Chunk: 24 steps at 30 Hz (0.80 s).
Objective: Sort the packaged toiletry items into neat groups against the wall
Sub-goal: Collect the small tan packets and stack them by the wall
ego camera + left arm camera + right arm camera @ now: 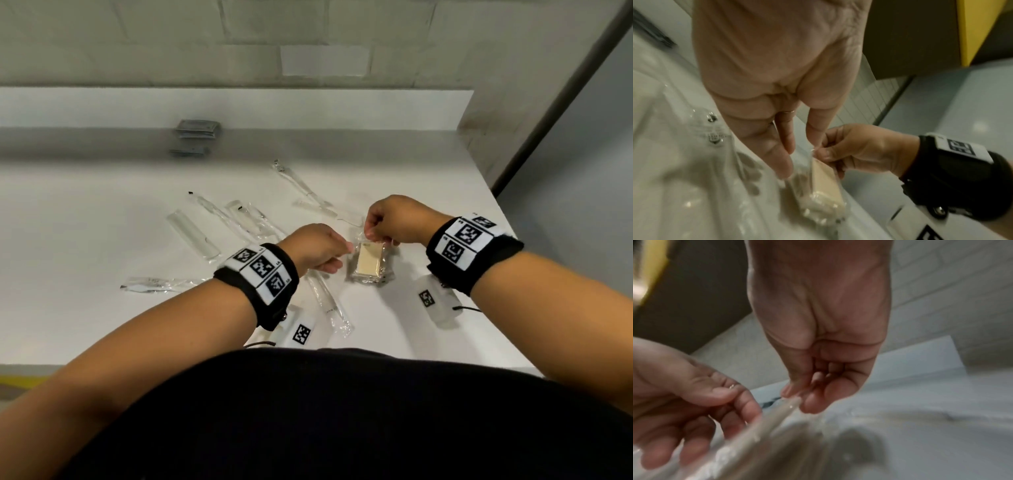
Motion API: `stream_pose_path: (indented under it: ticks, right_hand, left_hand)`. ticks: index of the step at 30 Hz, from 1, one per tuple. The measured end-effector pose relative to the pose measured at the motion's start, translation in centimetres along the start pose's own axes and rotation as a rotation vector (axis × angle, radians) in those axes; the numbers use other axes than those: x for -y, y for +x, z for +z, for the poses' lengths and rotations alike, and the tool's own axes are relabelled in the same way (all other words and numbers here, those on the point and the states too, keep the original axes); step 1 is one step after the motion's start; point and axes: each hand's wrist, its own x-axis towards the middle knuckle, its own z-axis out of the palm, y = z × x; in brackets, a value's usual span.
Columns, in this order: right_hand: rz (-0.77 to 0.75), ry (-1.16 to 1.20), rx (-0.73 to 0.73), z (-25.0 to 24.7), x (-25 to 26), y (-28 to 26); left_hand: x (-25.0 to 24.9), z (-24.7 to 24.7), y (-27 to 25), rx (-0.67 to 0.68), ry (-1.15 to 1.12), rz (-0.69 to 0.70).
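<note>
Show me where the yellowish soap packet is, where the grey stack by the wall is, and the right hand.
soap packet [369, 263]: head view, on the tan bar inside its clear wrap.
grey stack [197, 128]: head view, on its top packet.
right hand [397, 219]: head view, on the knuckles, pinching the wrap's top edge.

Both bare forearms reach forward, each wrist wrapped in a black band with white coded tags. The left hand [317, 248] is palm-down, thumb and fingers pinching the clear wrapper of a cream soap bar [370, 263]. The right hand [399, 219] curls tight, thumb and forefinger pinching the same wrapper's top edge.
</note>
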Motion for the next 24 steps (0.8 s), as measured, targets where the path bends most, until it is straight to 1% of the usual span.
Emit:
stream_pose_path:
  ticks: [3,4,5,6,7,8,9,11,15,16,17,18,19,21,22,24]
  right_hand:
    - [0.103,0.051,-0.262,0.5,-1.2,-0.2]
    - [0.166,0.055,-0.294,0.4,-1.5,-0.5]
    - [0.242,0.077,-0.242,0.5,-1.9,-0.8]
    - [0.313,0.145,-0.137,0.7,-2.3,-1.3]
    - [0.378,0.269,-0.008,1.2,-2.5,-1.8]
    - [0.421,0.402,0.082,1.8,-2.5,-2.3]
    - [0.434,0.483,0.116,2.2,-2.5,-2.6]
    - [0.417,0.476,0.116,2.8,-2.1,-2.8]
    - [0.337,0.405,0.049,3.3,-1.2,-2.6]
    - [0.303,0.363,0.048,3.2,-1.1,-2.6]
    - [0.254,0.270,0.032,3.1,-1.1,-2.6]
    - [0.189,0.125,-0.004,2.8,-1.2,-2.5]
    - [0.125,-0.028,-0.060,2.6,-1.3,-2.4]
    - [0.015,-0.222,-0.152,2.3,-1.6,-2.3]
    - [-0.020,-0.284,-0.165,2.5,-1.9,-2.2]
    - [-0.042,-0.342,-0.131,3.4,-2.5,-2.1]
  left_hand:
    - [-0.2,1.3,0.7,0.049,0.182,-0.019]
    - [-0.2,1.5,0.9,0.061,0.205,-0.035]
    - [-0.2,1.7,1.0,0.071,0.207,-0.059]
    - [-0.1,1.9,1.2,0.073,0.190,-0.086]
    - [-0.1,2.1,1.4,0.071,0.155,-0.114]
    - [0.0,2.3,1.5,0.061,0.111,-0.139]
    - [0.0,2.5,1.6,0.050,0.068,-0.166]
    - [0.0,3.0,1.7,0.039,-0.002,-0.212]
    - [0.1,3.4,1.7,0.044,-0.130,-0.248]
    - [0.2,3.4,1.6,0.045,-0.154,-0.243]
    - [0.4,3.3,1.6,0.036,-0.164,-0.224]
    - [0.5,3.2,1.6,0.005,-0.154,-0.168]
    - [0.6,3.1,1.7,-0.051,-0.106,-0.085]
    - [0.6,2.9,1.7,-0.159,0.099,0.066]
    - [0.5,3.0,1.6,-0.188,0.220,0.124]
    - [0.3,3.6,1.5,-0.153,0.347,0.185]
